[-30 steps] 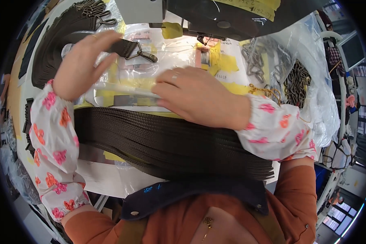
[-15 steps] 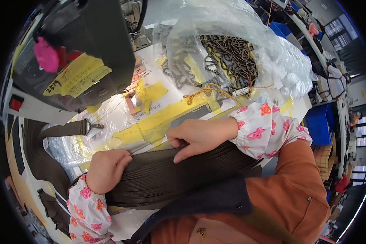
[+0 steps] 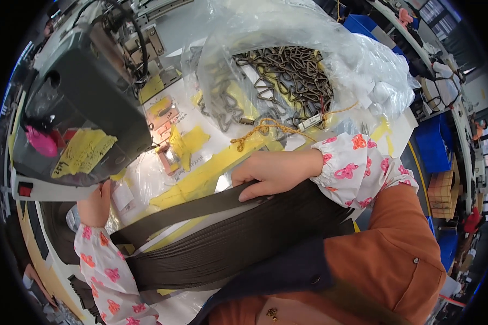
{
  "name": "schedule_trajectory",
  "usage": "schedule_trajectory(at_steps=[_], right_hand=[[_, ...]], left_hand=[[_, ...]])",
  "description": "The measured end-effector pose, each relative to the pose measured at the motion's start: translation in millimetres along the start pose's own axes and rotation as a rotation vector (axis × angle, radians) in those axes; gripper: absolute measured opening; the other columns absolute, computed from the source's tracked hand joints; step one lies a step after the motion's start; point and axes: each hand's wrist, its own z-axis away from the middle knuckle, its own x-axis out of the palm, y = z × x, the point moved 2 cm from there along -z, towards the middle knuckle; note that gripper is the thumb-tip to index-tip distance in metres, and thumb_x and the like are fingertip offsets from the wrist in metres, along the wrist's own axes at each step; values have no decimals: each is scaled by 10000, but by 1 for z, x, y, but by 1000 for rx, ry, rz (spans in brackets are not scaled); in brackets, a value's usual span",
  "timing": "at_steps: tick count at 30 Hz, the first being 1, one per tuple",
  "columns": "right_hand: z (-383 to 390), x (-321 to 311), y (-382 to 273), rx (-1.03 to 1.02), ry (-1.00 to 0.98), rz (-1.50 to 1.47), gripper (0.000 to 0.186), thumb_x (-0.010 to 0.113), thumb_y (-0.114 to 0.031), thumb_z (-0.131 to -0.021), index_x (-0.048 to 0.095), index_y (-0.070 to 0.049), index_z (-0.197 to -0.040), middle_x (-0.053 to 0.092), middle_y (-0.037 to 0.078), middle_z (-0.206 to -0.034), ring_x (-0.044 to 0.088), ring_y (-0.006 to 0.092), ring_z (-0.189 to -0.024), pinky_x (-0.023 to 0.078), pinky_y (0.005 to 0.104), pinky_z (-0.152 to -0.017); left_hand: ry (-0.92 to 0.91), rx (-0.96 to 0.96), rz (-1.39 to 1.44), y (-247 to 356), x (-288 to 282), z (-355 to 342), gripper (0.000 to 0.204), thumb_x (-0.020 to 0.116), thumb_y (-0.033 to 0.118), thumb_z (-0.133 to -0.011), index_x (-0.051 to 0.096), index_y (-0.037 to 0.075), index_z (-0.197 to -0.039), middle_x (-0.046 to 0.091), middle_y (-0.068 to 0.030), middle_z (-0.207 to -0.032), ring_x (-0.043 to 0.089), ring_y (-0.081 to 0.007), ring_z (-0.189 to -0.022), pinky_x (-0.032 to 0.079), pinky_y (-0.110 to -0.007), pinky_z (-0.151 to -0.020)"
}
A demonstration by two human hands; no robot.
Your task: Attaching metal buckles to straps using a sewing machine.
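Note:
A long bundle of dark olive webbing straps (image 3: 244, 244) lies across the table in front of me. My right hand (image 3: 276, 172) is closed on one webbing strap (image 3: 195, 208), lifted along the bundle's far edge and pinched under the thumb. That strap runs left toward my left sleeve. My left hand (image 3: 95, 207) is at the lower edge of the grey sewing machine head (image 3: 100, 92), which hides most of its fingers. Whether it grips anything cannot be seen. Beyond my right hand, a clear plastic bag (image 3: 363, 70) holds many dark metal triangular rings (image 3: 295, 73).
Yellow tape (image 3: 195, 179) and handwritten paper cover the tabletop under the lit needle area. An orange cord (image 3: 265, 125) with a white tag lies at the bag's mouth. Blue bins (image 3: 434, 143) and a cardboard box (image 3: 443, 192) stand to the right.
My left hand has moved left and away from me, from the bundle to the machine head. One strap is now raised from the bundle. The metal-ended strap at left has gone from view.

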Motion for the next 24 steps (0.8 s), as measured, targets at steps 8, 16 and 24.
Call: schedule_trajectory(at_steps=[8, 16, 24], right_hand=[[-5, 0, -29, -20, 38, -212, 186, 509, -152, -876, 536, 26, -829, 594, 137, -669, 595, 247, -604, 470, 340, -582], [50, -109, 27, 93, 894, 830, 112, 541, -131, -779, 581, -26, -771, 585, 145, -675, 590, 324, -653, 474, 412, -574], [44, -163, 98, 214, 791, 1265, 117, 516, -111, -762, 591, -24, -780, 577, 140, -862, 589, 294, -845, 495, 382, -694]], left_hand=[[-37, 427, 654, 214, -54, -8, 660, 727, 158, -688, 428, 10, -1258, 584, -173, -934, 580, -310, -698, 471, -398, -630], [-257, 292, 980, 203, -23, -18, 216, 689, 144, -713, 625, 13, -873, 578, -162, -636, 576, -309, -572, 442, -343, -527], [-186, 161, 869, 160, -20, -5, 121, 632, 91, -727, 574, -15, -729, 537, -165, -564, 571, -278, -512, 423, -313, -509]])
